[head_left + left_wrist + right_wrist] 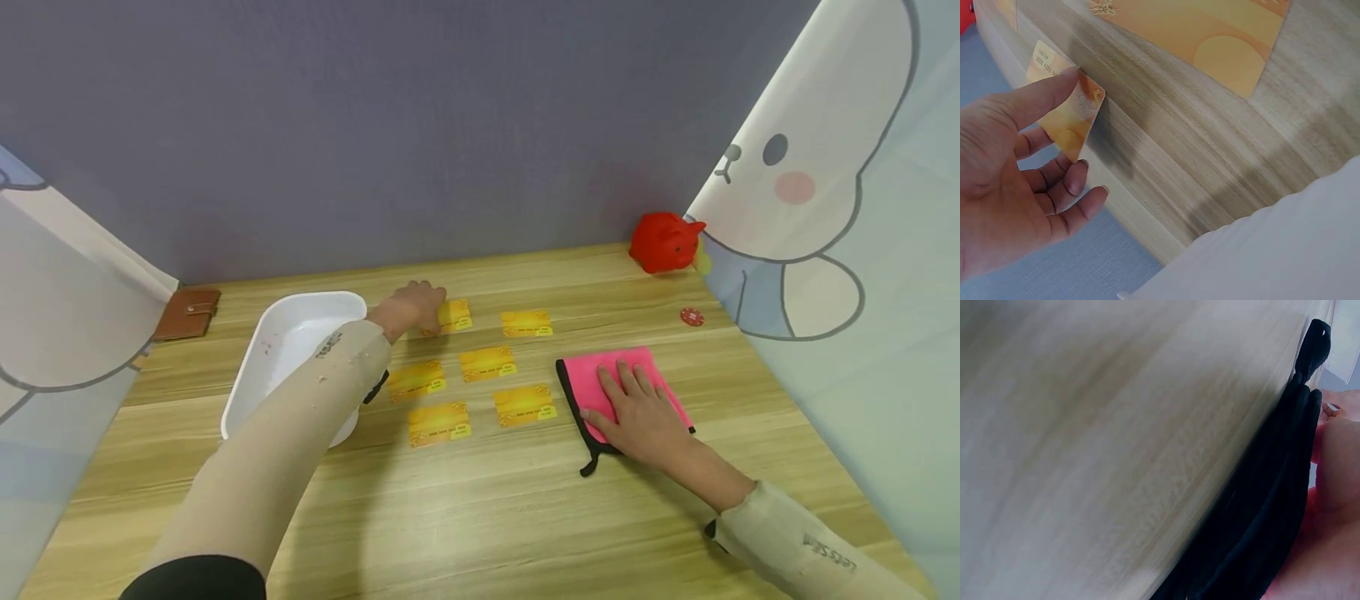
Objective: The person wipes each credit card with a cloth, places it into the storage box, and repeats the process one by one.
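Note:
My left hand [416, 305] reaches to the far side of the table and pinches a gold bank card [456, 314]. In the left wrist view the thumb lies over the card [1090, 94] and the fingers are under it, with the card tilted up from the wood. On the right, my right hand [647, 421] rests with spread fingers on a folded pink cloth [581, 375] with black edging and a small loop. The right wrist view shows the black edging [1266, 481] close up beside the palm. Several more gold cards [487, 364] lie flat between the hands.
A white plastic tray [258, 367] stands under and left of the left forearm. A brown wallet [185, 314] lies at the far left. The red piggy bank [663, 243] sits in the back right corner, with a red poker chip [692, 317] in front of it.

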Motion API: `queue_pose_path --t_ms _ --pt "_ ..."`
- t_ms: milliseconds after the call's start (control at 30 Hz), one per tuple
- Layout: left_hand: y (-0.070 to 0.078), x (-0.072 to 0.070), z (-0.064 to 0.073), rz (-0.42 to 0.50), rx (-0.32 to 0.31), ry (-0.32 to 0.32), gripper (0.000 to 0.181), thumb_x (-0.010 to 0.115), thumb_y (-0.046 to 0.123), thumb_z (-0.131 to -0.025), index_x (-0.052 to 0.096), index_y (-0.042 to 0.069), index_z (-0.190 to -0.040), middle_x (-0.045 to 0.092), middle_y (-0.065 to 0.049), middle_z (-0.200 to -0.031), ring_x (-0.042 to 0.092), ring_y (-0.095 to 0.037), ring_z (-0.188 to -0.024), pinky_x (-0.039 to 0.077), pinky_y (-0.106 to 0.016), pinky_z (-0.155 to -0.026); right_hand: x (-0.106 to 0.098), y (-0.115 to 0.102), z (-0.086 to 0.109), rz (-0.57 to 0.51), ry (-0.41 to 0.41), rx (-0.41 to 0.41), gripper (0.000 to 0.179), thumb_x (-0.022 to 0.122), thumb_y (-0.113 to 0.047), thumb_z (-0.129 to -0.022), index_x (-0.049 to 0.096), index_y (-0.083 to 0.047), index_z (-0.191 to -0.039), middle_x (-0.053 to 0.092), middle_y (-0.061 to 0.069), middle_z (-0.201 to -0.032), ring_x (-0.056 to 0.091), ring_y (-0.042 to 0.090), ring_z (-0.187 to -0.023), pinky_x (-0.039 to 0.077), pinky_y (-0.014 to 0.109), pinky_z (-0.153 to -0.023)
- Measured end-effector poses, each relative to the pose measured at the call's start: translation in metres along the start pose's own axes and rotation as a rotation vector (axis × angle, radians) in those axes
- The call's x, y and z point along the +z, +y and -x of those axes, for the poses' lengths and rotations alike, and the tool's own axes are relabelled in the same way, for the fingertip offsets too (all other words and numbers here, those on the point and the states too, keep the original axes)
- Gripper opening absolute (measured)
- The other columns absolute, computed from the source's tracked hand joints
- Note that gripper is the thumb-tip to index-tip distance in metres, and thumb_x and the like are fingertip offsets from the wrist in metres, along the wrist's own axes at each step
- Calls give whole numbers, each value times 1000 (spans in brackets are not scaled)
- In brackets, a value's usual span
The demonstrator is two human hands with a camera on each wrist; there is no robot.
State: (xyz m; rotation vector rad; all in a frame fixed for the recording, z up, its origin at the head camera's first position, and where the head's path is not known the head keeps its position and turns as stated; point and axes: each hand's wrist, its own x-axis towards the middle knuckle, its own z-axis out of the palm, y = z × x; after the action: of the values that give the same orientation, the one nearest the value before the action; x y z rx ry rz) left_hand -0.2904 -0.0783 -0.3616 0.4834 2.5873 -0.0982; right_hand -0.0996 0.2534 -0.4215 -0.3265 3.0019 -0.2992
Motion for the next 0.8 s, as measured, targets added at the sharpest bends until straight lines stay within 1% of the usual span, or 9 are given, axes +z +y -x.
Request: queue_pose_path --t_ms 200,300,333,433,500,533,600,700,800 --pt "-3 2 1 19 48 22 56 67 26 -97 46 7 -145 49 -19 -143 46 -38 -134 42 -51 -108 1 1 -2 -5 -3 0 75 57 -46 -99 37 3 -152 27 36 -157 23 58 -144 26 73 -110" --pt "-6 1 1 91 117 43 19 62 11 -97 57 7 -115 57 -11 -107 54 -26 -97 45 -39 -84 1 1 -3 -11 -5 1 75 56 -47 -100 37 3 -152 26 36 -157 23 58 -145 26 73 -110" --pt "-7 0 0 114 152 54 6 59 5 -96 56 7 -101 52 -7 -91 49 -21 -82 40 -35 -75 1 1 -3 -12 -7 2 75 56 -47 -100 37 3 -152 26 36 -157 23 58 -145 26 73 -110" --pt "-11 -5 0 214 234 64 28 52 -5 -91 38 12 -74 27 0 -70 23 -15 -63 24 -32 -64 0 2 -3 -16 -10 6 76 56 -47 -100 36 4 -152 26 36 -157 23 58 -145 26 73 -110" --pt "-13 -11 4 267 250 60 25 52 -3 -92 44 11 -73 33 0 -69 27 -14 -62 28 -31 -63 0 4 -3 -22 -13 9 77 56 -48 -99 35 4 -152 25 36 -157 22 58 -145 25 74 -110" --pt "-13 -13 6 287 249 59 19 53 0 -94 54 8 -77 45 -3 -72 37 -15 -64 35 -30 -65 0 4 -3 -26 -13 11 78 56 -48 -99 34 5 -153 25 36 -157 22 58 -145 25 74 -111" --pt "-15 -16 12 354 237 57 12 55 6 -97 67 4 -97 62 -9 -93 50 -19 -79 46 -35 -76 0 6 -4 -38 -8 5 80 57 -48 -99 34 7 -152 27 37 -157 23 58 -145 26 72 -111" --pt "-18 -19 21 484 235 61 29 57 15 -101 64 2 -126 62 -15 -127 55 -24 -104 48 -45 -96 -3 10 -3 -92 -12 -5 83 60 -48 -97 34 11 -150 29 36 -156 25 56 -145 27 68 -114" --pt "-20 -19 30 677 247 54 28 56 18 -103 62 2 -125 61 -11 -115 53 -24 -100 49 -46 -93 -10 13 -1 -148 -32 -16 86 62 -49 -96 34 13 -148 29 36 -156 26 54 -145 28 64 -116"
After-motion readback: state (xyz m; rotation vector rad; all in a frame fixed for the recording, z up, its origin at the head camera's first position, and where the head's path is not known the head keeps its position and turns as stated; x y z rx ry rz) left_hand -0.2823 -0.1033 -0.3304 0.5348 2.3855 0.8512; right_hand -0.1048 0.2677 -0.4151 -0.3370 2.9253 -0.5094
